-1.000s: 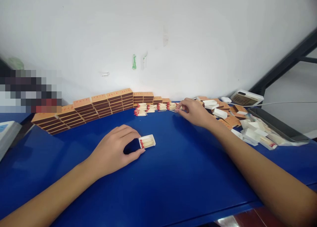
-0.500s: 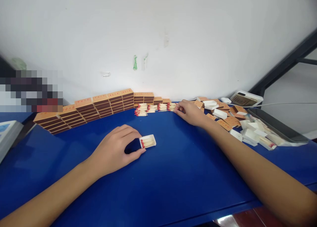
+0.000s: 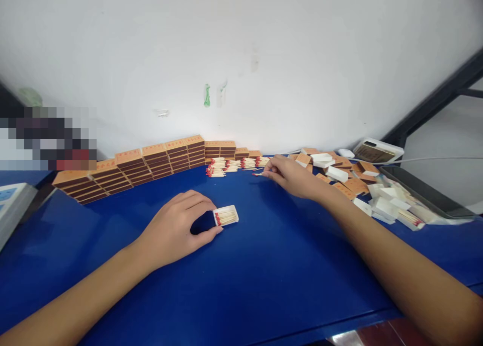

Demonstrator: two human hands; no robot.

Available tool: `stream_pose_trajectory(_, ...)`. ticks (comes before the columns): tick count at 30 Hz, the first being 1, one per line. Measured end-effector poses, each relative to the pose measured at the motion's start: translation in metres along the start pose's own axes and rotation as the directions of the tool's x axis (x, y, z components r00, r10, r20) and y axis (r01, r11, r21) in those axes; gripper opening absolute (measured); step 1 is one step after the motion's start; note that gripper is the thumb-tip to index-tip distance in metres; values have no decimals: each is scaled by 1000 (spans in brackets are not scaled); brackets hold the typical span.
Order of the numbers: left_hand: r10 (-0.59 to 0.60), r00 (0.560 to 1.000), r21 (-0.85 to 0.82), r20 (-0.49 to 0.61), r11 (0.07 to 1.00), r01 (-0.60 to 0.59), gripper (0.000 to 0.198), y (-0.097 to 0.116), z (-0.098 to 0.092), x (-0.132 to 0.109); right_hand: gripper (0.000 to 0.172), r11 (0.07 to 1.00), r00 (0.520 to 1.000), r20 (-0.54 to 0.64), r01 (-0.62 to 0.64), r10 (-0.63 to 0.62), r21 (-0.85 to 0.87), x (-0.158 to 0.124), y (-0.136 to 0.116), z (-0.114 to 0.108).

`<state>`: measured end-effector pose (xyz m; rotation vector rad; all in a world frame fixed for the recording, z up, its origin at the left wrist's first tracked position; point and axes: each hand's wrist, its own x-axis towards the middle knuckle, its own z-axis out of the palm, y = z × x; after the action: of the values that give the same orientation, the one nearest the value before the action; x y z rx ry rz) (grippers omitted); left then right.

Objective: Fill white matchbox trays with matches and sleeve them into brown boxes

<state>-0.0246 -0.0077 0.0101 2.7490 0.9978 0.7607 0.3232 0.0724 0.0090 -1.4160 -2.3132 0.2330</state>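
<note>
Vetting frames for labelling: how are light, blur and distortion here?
Head view: soft even light, faint shadow under the left hand by the matchbox tray; right hand slightly blurred at the loose matches; wide-angle lens bends the row of stacked matchboxes; a pixelated patch at far left.

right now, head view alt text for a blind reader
On a blue table, a left hand holds a matchbox tray of matches while the right hand pinches a match beside a loose pile. Stacked matchboxes line the wall; loose boxes heap at right.
</note>
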Motion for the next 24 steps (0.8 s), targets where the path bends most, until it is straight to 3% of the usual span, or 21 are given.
stream_pose_trajectory(8, -9, 1000, 0, -5, 1000, 9, 22, 0, 0, 0, 15, 983, 990, 60, 120, -129, 139, -18, -67, -2)
stream_pose_trajectory(12, -10, 1000, 4, -7, 1000, 10, 22, 0, 1, 0, 16, 975, 973, 88, 204, -212, 92, -28, -100, 5)
stream_pose_trajectory(19, 12, 1000, 18, -18, 1000, -12, 23, 0, 2, 0, 15, 930, 952, 107, 303, -286, -209, -30, -116, 26)
stream_pose_trajectory(24, 19, 1000, 29, -22, 999, -19, 23, 0, 2, 0, 15, 921, 954, 129, 295, -270, -255, -30, -126, 29)
